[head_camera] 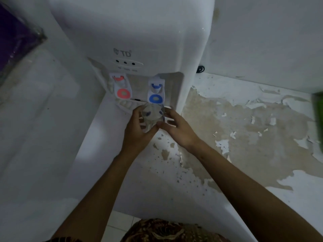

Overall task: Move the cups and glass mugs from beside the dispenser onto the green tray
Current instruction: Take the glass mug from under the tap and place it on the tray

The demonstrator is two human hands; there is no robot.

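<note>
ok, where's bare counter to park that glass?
Free: the peeling counter right of the dispenser, up to the green tray at the frame edge. Crowded: below the blue tap, where left hand and right hand hold the glass.

Two bare forearms come in from the bottom edge, no sleeves on either as far as shows, no watch, rings or bands on wrists or fingers. Left hand and right hand are both ungloved, with short nails where they can be made out; the lighting is dim, so fine detail is lost. At bottom centre is a strip of the person's garment, dark brown fabric with a lighter tan-gold batik-style swirl pattern, cut off by the frame so its type cannot be told.
</note>
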